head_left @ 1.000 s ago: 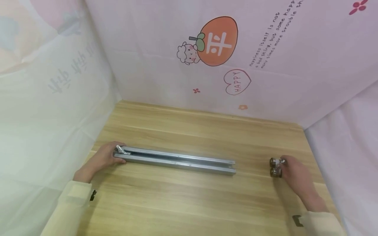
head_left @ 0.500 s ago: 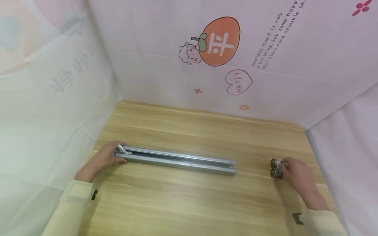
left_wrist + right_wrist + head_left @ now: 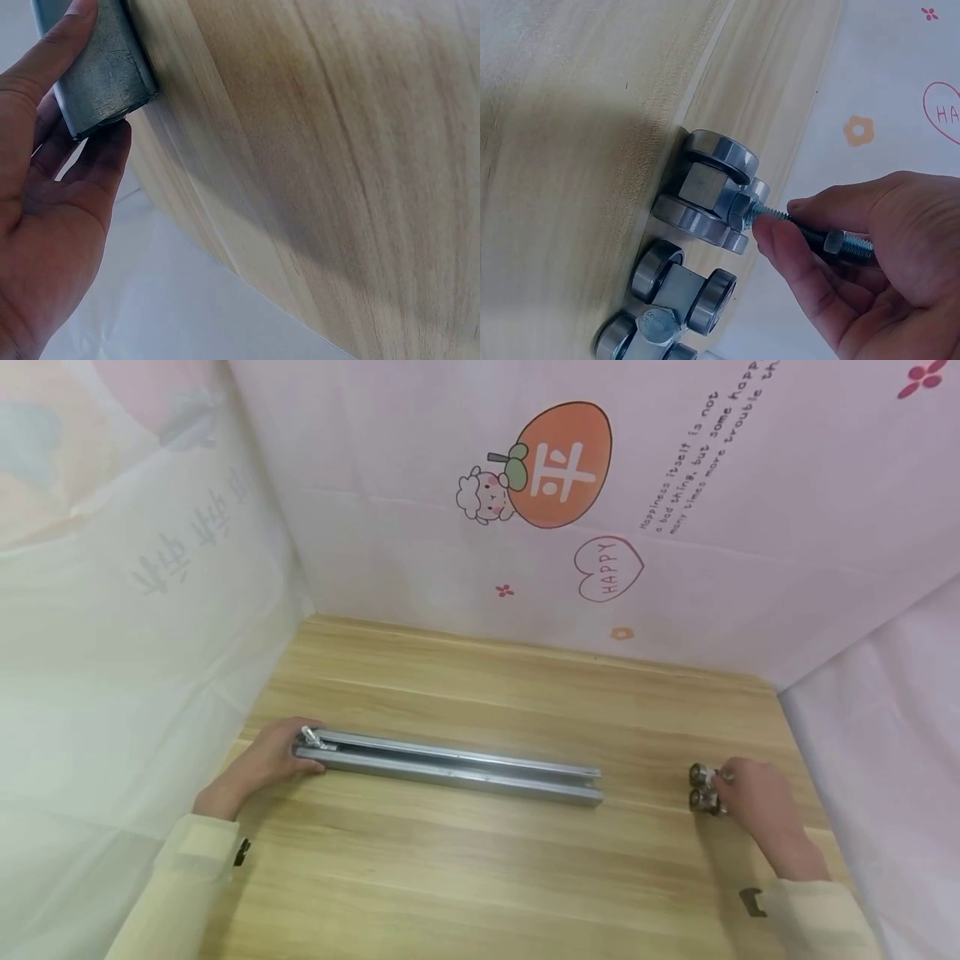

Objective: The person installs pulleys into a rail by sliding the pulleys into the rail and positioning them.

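A grey metal channel rail [image 3: 465,774] lies across the wooden table, its slot facing up. My left hand [image 3: 273,758] grips its left end, thumb on one side and fingers round the other; a bolt [image 3: 311,737] stands up from the slot there. The left wrist view shows the rail's end [image 3: 105,82] in that hand [image 3: 60,195]. At the right, my right hand [image 3: 761,806] pinches the threaded bolt [image 3: 772,214] of a roller carriage [image 3: 705,187] between thumb and fingers [image 3: 795,262]. A second roller carriage [image 3: 660,311] lies beside it, outside the hand [image 3: 877,262].
The wooden table [image 3: 450,877] ends at a pink printed cloth wall [image 3: 405,560] behind. White cloth walls [image 3: 150,693] stand at the left and right. A gap of bare wood separates the rail's right end from the roller carriages.
The right hand has shifted slightly at the roller carriages, and the bolt it holds has tilted a little. The left hand keeps its grip on the rail.
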Available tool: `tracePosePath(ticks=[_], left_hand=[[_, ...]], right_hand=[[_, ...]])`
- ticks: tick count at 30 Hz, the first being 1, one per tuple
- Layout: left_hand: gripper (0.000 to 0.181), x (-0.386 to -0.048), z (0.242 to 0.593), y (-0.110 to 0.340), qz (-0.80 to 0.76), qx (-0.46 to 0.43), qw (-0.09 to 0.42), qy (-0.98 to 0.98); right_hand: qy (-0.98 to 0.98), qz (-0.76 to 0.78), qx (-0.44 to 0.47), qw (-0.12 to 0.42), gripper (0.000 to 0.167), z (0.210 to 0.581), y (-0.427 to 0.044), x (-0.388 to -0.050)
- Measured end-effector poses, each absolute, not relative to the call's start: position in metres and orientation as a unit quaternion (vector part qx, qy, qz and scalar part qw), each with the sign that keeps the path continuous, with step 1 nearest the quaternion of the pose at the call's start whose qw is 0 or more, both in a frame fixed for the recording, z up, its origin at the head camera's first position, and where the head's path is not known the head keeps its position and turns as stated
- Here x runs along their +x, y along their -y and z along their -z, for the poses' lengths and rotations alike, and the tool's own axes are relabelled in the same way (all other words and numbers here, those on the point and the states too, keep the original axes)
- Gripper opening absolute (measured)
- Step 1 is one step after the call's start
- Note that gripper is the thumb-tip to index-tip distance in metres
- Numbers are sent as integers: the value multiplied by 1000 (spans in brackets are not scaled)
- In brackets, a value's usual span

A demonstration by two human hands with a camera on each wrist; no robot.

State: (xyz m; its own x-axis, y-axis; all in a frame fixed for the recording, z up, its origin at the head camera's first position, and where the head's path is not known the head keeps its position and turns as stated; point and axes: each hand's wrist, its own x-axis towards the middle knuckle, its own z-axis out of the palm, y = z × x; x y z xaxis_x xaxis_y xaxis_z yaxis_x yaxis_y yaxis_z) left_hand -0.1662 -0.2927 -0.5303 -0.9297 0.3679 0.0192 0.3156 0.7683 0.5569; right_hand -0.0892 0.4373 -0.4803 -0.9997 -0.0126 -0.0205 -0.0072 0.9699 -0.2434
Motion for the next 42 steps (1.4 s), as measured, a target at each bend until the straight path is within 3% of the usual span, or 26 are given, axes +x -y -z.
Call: tracePosePath(ticks=[18, 25, 33, 42], left_hand=[[70, -170, 530, 293, -292, 190, 42, -936], [69, -169, 532, 294, -295, 189, 47, -936], [70, -169, 528, 293, -294, 184, 50, -937], [69, -168, 529, 293, -293, 183, 52, -937]], right_hand=[[-990, 138, -26, 29, 17, 468, -422, -93], [-988, 114, -97, -33, 10, 474, -400, -94], [-982, 100, -145, -66, 13, 478, -379, -94], [-980, 122, -155, -31, 17, 474, -357, -90]])
